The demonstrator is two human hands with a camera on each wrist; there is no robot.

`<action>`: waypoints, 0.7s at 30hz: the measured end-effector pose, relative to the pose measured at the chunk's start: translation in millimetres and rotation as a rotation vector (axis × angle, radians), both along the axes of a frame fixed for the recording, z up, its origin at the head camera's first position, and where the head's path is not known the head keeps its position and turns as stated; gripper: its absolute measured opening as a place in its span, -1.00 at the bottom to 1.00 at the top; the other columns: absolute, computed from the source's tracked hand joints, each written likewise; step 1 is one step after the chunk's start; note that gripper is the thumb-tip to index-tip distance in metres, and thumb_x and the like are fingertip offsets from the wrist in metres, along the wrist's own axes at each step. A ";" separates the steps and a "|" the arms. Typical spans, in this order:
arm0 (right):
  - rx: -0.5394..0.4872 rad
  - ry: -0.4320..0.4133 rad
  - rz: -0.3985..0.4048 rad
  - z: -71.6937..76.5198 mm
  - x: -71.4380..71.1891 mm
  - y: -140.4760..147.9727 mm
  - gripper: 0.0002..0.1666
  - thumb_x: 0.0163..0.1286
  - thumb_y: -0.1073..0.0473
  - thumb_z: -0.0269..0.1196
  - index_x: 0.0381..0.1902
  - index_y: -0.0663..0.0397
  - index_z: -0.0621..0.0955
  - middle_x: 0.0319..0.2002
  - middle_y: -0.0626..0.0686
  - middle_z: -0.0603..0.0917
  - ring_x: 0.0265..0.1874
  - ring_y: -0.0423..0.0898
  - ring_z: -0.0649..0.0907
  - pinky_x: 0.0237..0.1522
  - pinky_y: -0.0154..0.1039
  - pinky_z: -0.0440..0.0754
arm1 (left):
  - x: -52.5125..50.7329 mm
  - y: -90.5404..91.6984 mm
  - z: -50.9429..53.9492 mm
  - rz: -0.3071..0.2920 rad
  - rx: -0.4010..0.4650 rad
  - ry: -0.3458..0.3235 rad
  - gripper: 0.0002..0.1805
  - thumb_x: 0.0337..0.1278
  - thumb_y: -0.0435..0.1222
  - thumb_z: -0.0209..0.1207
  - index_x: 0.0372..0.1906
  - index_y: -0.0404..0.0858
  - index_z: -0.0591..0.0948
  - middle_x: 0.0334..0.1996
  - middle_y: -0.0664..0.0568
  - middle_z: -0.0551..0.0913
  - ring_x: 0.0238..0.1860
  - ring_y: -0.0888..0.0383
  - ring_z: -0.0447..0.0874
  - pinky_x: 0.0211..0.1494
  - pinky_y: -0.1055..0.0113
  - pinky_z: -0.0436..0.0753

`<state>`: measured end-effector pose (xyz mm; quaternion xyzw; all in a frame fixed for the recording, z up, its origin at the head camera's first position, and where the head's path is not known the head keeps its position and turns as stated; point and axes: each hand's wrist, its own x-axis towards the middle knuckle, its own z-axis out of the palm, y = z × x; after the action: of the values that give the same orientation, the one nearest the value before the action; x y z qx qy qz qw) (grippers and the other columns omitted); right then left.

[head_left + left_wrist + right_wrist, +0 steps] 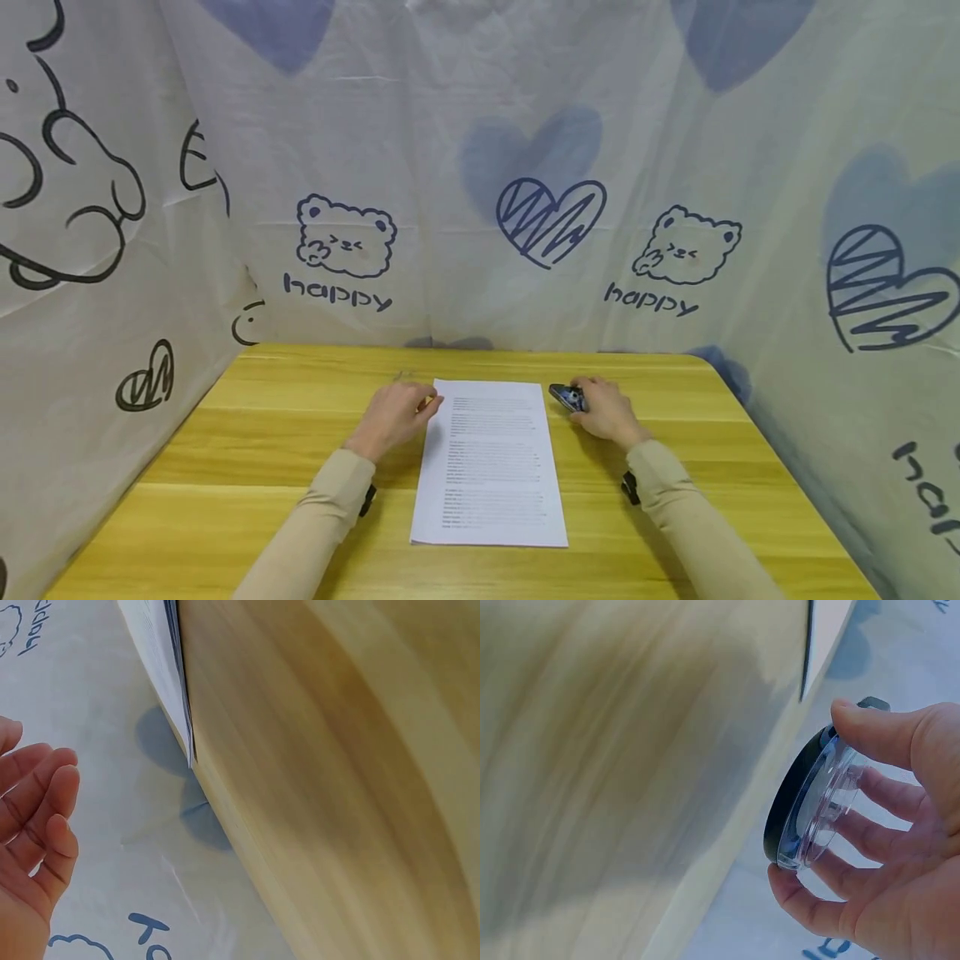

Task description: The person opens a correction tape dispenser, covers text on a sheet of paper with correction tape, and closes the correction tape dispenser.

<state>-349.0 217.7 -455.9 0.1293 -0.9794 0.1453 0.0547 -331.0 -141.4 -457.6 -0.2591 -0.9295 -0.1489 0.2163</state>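
A stack of printed white paper [491,467] lies on the table, its edge also visible in the left wrist view [166,667]. By its upper left corner is my left hand [397,417], fingers loosely bent and holding nothing [37,825]; whether it touches the paper is unclear in the head view. To the right of the sheets, my right hand [606,412] holds a black and clear plastic object [567,397]. The right wrist view shows the thumb and fingertips of that hand [900,840] gripping the object [814,799] by its ends, above the tabletop.
The yellow wood-grain table [247,450] extends to both sides of the paper. White cloth [450,275] with blue hearts and bear drawings hangs behind the table and along its left and right sides.
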 end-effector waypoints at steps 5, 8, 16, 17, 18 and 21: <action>-0.016 0.015 0.042 2.4 2.9 -15.2 -0.36 0.20 0.14 0.42 0.22 0.14 0.50 0.05 0.28 0.60 -0.06 0.18 0.59 -0.09 0.15 0.58 | -0.6 3.9 2.3 -0.031 0.013 0.017 -0.80 0.29 -0.19 0.22 -0.31 -0.21 0.76 -0.63 0.16 0.61 -0.68 0.36 0.31 -0.59 0.51 0.32; -0.014 0.025 0.078 3.0 5.3 -23.1 -0.34 0.19 0.13 0.44 0.23 0.11 0.51 0.06 0.24 0.61 -0.05 0.14 0.61 -0.05 0.13 0.60 | -1.4 7.8 2.1 -0.044 0.015 0.029 -0.81 0.28 -0.19 0.23 -0.33 -0.20 0.76 -0.64 0.17 0.61 -0.68 0.37 0.30 -0.58 0.52 0.32; -0.061 -0.039 0.158 7.6 11.5 -44.8 -0.35 0.19 0.18 0.44 0.24 0.09 0.52 0.15 0.22 0.58 0.05 0.13 0.56 0.08 0.11 0.56 | -0.9 16.6 -0.7 -0.085 0.031 0.060 -0.84 0.27 -0.20 0.24 -0.34 -0.17 0.76 -0.65 0.21 0.60 -0.66 0.38 0.32 -0.56 0.53 0.34; -0.068 -0.046 0.169 7.7 11.5 -46.2 -0.34 0.19 0.18 0.44 0.25 0.10 0.51 0.16 0.22 0.58 0.06 0.13 0.56 0.09 0.10 0.55 | -0.7 17.8 -0.5 -0.092 0.032 0.059 -0.83 0.26 -0.19 0.25 -0.34 -0.17 0.76 -0.65 0.20 0.60 -0.66 0.38 0.33 -0.56 0.52 0.35; -0.077 -0.055 0.175 8.0 11.8 -47.3 -0.34 0.19 0.18 0.44 0.26 0.09 0.51 0.17 0.21 0.58 0.08 0.12 0.56 0.13 0.08 0.54 | -0.5 19.0 -0.2 -0.099 0.034 0.055 -0.82 0.26 -0.18 0.25 -0.32 -0.18 0.76 -0.64 0.19 0.61 -0.65 0.38 0.34 -0.55 0.51 0.37; -0.075 -0.057 0.216 8.2 10.7 -50.1 -0.33 0.19 0.17 0.44 0.27 0.07 0.51 0.18 0.19 0.58 0.09 0.10 0.56 0.14 0.05 0.54 | -0.2 22.5 0.3 -0.103 0.042 0.033 -0.78 0.24 -0.10 0.27 -0.29 -0.18 0.75 -0.64 0.19 0.60 -0.65 0.36 0.36 -0.53 0.49 0.40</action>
<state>-338.3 167.6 -447.7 0.2277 -0.9548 0.1905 0.0157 -331.2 -118.9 -457.3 -0.3046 -0.9078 -0.1751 0.2291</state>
